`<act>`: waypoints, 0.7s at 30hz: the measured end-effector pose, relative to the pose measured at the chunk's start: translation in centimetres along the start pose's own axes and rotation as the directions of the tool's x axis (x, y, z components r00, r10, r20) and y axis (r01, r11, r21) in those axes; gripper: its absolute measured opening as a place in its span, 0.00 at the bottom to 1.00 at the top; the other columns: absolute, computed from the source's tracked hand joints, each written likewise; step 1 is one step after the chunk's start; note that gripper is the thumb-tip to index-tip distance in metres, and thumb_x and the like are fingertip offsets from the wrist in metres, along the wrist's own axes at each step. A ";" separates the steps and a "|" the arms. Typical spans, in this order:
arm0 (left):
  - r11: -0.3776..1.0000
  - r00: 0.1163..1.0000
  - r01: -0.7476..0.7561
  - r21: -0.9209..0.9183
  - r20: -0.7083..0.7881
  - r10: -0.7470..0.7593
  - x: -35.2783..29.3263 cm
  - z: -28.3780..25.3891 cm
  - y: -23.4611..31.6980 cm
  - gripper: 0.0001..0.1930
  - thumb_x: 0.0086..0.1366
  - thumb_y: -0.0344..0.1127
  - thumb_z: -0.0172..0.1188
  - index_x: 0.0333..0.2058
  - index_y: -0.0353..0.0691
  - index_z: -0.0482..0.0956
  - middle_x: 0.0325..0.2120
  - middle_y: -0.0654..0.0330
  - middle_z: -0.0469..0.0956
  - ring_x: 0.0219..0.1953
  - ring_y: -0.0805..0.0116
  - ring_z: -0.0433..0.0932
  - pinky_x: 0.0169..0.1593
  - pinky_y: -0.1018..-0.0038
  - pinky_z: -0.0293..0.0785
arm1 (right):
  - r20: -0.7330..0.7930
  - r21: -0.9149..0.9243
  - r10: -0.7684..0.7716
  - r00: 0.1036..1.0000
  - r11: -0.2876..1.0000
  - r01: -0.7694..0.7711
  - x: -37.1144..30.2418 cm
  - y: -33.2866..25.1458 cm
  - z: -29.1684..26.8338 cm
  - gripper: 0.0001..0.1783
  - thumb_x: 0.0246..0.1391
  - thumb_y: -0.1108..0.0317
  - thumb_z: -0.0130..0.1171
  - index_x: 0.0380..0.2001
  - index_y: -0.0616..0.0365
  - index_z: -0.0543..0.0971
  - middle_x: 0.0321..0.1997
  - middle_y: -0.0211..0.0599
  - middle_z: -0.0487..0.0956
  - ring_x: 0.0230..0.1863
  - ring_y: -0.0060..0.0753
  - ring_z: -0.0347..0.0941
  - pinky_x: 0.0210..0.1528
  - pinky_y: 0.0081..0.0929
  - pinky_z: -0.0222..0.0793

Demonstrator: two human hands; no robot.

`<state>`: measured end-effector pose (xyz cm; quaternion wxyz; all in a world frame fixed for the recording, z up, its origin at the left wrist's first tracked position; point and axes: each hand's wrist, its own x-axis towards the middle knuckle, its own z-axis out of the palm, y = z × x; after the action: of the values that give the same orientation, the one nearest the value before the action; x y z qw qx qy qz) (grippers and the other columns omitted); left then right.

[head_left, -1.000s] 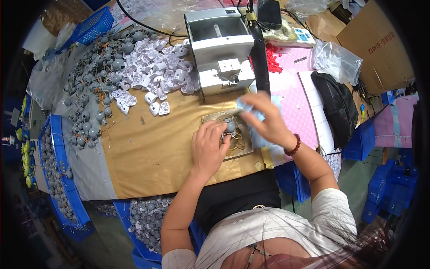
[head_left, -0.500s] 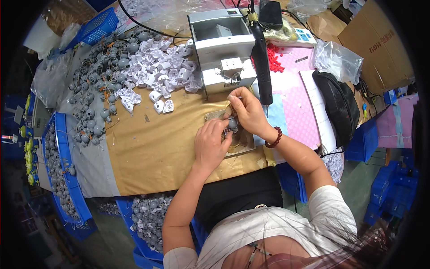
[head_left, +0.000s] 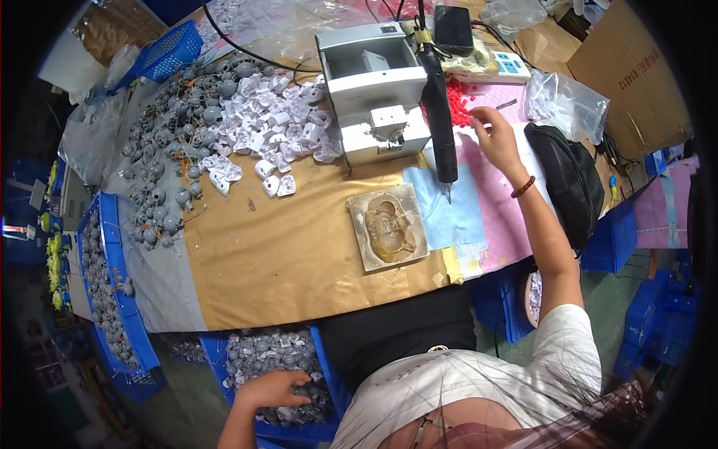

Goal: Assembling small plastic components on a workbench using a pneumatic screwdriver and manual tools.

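My left hand [head_left: 275, 388] is over the near edge of a blue bin [head_left: 323, 362] full of grey round parts with white pieces [head_left: 273, 349]. Its fingers are apart, and I see nothing held in them. At the right edge of a pile of small red pieces [head_left: 458, 103], my right hand [head_left: 496, 142] reaches out with thumb and forefinger a little apart. A square mould-like block [head_left: 360, 224] lies on the table between the hands, its shaped hollow bare. Beside it, a black electric screwdriver [head_left: 441, 120] hangs with its bit down.
A white and grey machine [head_left: 378, 84] stands behind the block. Left of it are heaps of white plastic shells [head_left: 258, 112] and grey wired parts [head_left: 153, 157]. At right lie a black mesh pouch [head_left: 565, 183], a clear bag [head_left: 565, 105] and a cardboard box [head_left: 632, 75].
Both hands have left the block, and the grey round part they held there is gone from it. My left hand went down to the bin, my right hand up and right to the red pieces.
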<state>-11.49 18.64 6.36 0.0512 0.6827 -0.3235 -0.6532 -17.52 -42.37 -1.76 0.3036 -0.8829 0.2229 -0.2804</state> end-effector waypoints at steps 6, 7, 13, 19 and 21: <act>0.957 0.624 -0.131 0.257 -0.729 0.281 3.9 -6.3 3.6 0.17 0.62 0.36 0.64 0.48 0.35 0.77 0.43 0.46 0.78 0.48 0.45 0.76 0.52 0.58 0.73 | -0.044 -0.389 -0.209 0.977 0.904 0.176 4.3 6.0 0.8 0.17 0.57 0.77 0.56 0.50 0.60 0.80 0.50 0.49 0.80 0.50 0.56 0.74 0.55 0.42 0.70; 0.954 0.514 -0.088 0.286 -0.808 0.289 5.2 -8.1 4.2 0.16 0.62 0.35 0.64 0.47 0.35 0.77 0.42 0.46 0.77 0.47 0.44 0.75 0.51 0.58 0.73 | -0.027 -0.407 -0.199 0.980 0.897 0.171 5.1 6.5 1.4 0.17 0.57 0.77 0.56 0.50 0.60 0.80 0.50 0.49 0.80 0.50 0.56 0.74 0.55 0.42 0.71; 0.942 0.010 0.043 0.332 -0.943 0.332 14.8 -18.3 7.7 0.18 0.59 0.35 0.68 0.47 0.36 0.76 0.41 0.49 0.74 0.45 0.46 0.73 0.48 0.57 0.72 | 0.016 -0.447 -0.169 0.986 0.881 0.158 6.5 8.0 3.0 0.12 0.57 0.75 0.57 0.44 0.60 0.82 0.44 0.48 0.82 0.46 0.54 0.76 0.50 0.43 0.72; 0.931 0.002 0.084 0.356 -0.934 0.357 17.8 -19.5 7.5 0.14 0.59 0.32 0.68 0.43 0.38 0.78 0.40 0.51 0.75 0.43 0.47 0.73 0.49 0.58 0.71 | -0.115 -0.019 -0.060 0.992 0.998 0.058 5.7 8.4 1.6 0.09 0.58 0.77 0.59 0.42 0.61 0.82 0.41 0.40 0.82 0.40 0.36 0.80 0.45 0.31 0.75; 0.928 0.099 -0.007 0.373 -0.923 0.372 16.1 -17.6 6.7 0.13 0.59 0.30 0.68 0.43 0.39 0.79 0.40 0.51 0.75 0.44 0.48 0.74 0.49 0.59 0.72 | -0.085 0.281 0.065 0.994 0.959 -0.038 5.3 7.6 0.8 0.10 0.59 0.80 0.58 0.43 0.64 0.82 0.46 0.37 0.83 0.43 0.28 0.80 0.47 0.25 0.76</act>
<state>1.32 -1.02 -1.73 0.2405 0.8924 -0.3810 0.0253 -14.83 -50.46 -5.38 0.4214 -0.8111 0.2181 -0.3420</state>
